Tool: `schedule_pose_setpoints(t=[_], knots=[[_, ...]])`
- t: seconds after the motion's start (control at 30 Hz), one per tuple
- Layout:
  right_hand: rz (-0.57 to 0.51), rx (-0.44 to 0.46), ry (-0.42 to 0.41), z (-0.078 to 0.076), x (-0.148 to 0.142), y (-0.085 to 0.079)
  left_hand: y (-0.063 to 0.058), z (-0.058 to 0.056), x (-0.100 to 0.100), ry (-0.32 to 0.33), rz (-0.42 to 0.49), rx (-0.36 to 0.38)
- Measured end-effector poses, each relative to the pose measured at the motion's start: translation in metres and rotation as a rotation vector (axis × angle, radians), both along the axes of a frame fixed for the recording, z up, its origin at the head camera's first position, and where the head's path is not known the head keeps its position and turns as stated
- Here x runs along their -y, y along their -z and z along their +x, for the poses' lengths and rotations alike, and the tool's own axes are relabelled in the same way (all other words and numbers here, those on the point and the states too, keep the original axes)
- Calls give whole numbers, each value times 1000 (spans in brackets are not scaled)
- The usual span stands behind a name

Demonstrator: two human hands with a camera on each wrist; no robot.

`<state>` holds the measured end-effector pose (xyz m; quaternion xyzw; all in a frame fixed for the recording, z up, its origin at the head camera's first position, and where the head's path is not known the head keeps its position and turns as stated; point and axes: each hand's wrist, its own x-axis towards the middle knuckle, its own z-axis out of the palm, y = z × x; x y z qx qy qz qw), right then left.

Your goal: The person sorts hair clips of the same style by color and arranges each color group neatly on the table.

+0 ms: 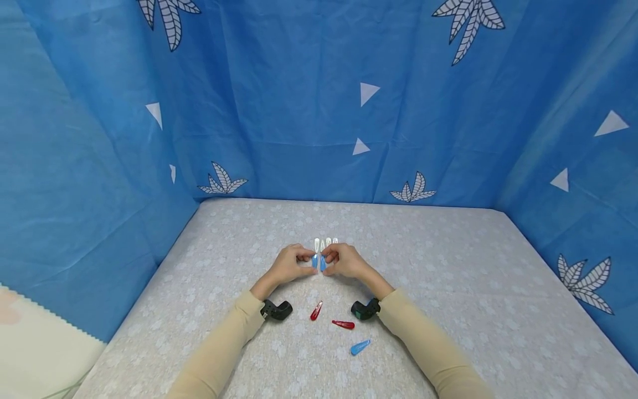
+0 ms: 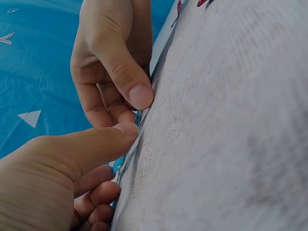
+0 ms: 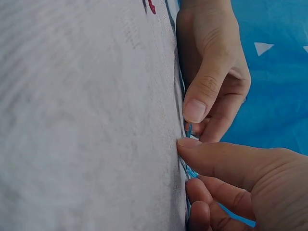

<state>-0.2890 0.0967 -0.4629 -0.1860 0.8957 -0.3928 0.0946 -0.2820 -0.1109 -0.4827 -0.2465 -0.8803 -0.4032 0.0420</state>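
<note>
Near the middle of the table two blue snap hair clips lie side by side, pointing away from me. My left hand [image 1: 290, 265] holds the left blue hair clip [image 1: 315, 261] by its ends, between thumb and forefinger. In the same way my right hand [image 1: 347, 262] pinches the right blue hair clip [image 1: 323, 263]. Just beyond them is a row of several white hair clips [image 1: 317, 244], partly covered by the right fingers. Both wrist views show the thumbs [image 2: 140, 96] close together, low on the cloth; the clips are mostly hidden there.
Closer to me lie a red hair clip [image 1: 316, 311], a second red hair clip [image 1: 344, 325] and a loose blue hair clip [image 1: 360, 347], between the forearms. A pale patterned cloth [image 1: 448, 266] covers the table. Blue curtains [image 1: 309, 111] hang behind and at both sides.
</note>
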Motion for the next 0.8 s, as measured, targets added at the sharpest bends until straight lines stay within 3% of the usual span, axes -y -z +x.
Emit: schedule_pose_setpoints(t=[0.2, 0.8], knots=[[17, -4, -3, 1, 2, -1, 2, 0, 1, 2, -15, -28], [16, -18, -12, 1, 2, -1, 1, 1, 0, -21, -28, 14]])
